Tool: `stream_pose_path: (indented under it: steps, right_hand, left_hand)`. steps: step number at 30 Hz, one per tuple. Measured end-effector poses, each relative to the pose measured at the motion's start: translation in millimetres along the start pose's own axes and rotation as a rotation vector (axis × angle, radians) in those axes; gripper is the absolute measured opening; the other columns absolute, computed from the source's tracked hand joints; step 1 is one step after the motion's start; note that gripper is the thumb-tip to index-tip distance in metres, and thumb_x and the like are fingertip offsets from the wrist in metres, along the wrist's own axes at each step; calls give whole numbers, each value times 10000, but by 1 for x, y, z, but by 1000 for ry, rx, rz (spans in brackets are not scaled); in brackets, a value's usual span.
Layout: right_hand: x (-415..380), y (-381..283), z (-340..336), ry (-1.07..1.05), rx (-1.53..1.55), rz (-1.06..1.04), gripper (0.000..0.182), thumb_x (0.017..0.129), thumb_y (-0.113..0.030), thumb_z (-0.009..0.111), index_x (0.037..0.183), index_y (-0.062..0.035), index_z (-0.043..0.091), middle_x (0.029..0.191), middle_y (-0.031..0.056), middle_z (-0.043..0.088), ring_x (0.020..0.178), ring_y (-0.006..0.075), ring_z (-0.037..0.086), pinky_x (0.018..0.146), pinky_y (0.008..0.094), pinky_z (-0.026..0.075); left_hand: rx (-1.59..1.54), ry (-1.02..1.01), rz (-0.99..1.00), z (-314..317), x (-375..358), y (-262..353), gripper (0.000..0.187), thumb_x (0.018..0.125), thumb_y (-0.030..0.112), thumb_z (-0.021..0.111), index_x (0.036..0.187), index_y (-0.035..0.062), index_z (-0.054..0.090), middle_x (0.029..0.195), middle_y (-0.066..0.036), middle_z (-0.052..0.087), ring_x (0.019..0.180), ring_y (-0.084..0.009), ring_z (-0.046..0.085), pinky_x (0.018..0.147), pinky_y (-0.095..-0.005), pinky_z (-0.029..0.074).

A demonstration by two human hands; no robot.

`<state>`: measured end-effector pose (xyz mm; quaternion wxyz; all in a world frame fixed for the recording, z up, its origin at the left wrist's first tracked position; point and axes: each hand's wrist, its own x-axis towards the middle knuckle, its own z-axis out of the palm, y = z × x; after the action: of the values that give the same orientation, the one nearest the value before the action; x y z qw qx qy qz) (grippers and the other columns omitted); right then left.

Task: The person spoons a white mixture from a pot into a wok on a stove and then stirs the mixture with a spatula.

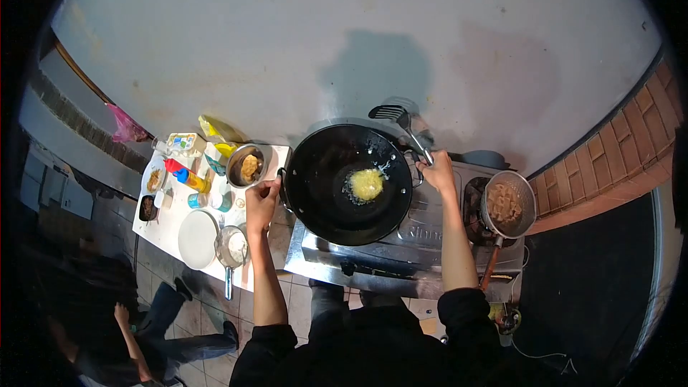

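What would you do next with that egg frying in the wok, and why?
Probably bring the spatula down and slide it under the egg. The right hand holds the spatula lifted behind the wok, away from the food, while the left hand grips the wok's rim. The egg sits as one small yellow patch, bubbling at its edges.

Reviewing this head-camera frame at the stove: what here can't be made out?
- Left hand: on the wok rim; the handle under it is hidden by the fingers.
- Right hand: closed on the spatula handle; its blade blurs into the wall shadow.
- Yellow food in the wok: too small to identify.
- Side table items: labels and contents too small.
- Person at lower left: dark, cut by the fisheye edge.
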<state>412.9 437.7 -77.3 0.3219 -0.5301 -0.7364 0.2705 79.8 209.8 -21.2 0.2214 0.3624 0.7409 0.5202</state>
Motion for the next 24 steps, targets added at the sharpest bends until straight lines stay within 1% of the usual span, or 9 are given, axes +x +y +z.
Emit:
stream_pose_path:
  steps: [2,4,8,9,11,14,19,22,24]
  right_hand:
    - [0,0,1,-11,-23,-4,198,671,-104,758,679,48,633,555,177,576,513,219,573,544,368,453]
    - [-2,-1,1,-24,30,53,177,664,-109,731,692,32,628,650,245,586,681,379,637,617,419,470]
    - [0,-1,-1,-57,-11,62,178,670,-111,738,703,31,636,651,242,592,678,392,629,616,423,468]
    - [0,-3,-2,-57,-11,57,178,670,-111,738,703,31,636,651,242,592,678,392,629,616,423,468]
    - [-1,-5,-3,-48,-37,46,183,671,-107,743,708,35,635,655,244,592,684,393,630,622,426,466]
    - [-3,-13,-6,-65,-36,97,181,673,-100,742,717,39,636,671,244,598,701,394,631,634,431,467]
    - [-2,-5,-2,-53,-37,73,183,671,-101,745,727,38,641,704,247,610,719,396,631,642,433,469]
    - [0,-5,-3,-51,-32,66,187,669,-108,749,727,35,643,707,247,612,721,394,633,644,432,470]
    - [-1,-7,-3,-51,-33,63,189,667,-111,750,726,34,644,703,246,612,720,390,635,644,430,471]
  left_hand:
    - [-11,15,30,1,-2,0,281,884,239,661,804,-30,671,646,20,554,581,-57,427,531,-227,327]
    - [-20,-2,4,-1,-6,5,285,884,242,661,807,-32,671,652,15,562,585,-60,435,537,-228,337]
    - [-33,-2,-28,0,-6,10,293,883,249,662,812,-35,673,691,-3,596,617,-76,470,576,-241,373]
    - [-34,2,-26,0,-5,9,293,883,249,662,812,-35,673,691,-3,596,617,-76,470,576,-241,373]
    - [-80,5,20,2,-3,3,243,883,168,666,806,-62,660,674,21,576,614,-46,465,554,-217,371]
    - [-87,-6,37,1,0,-4,244,881,170,667,803,-62,662,672,19,578,616,-47,468,562,-219,377]
    - [-65,-10,14,0,-3,3,245,876,165,672,797,-66,659,661,23,569,609,-44,458,550,-215,365]
    - [-33,-4,45,-1,-1,3,247,875,163,672,791,-68,659,645,31,554,594,-42,444,533,-215,352]
    - [-6,-51,-7,-4,0,0,234,891,171,641,839,-54,676,735,-22,627,684,-78,517,643,-250,419]
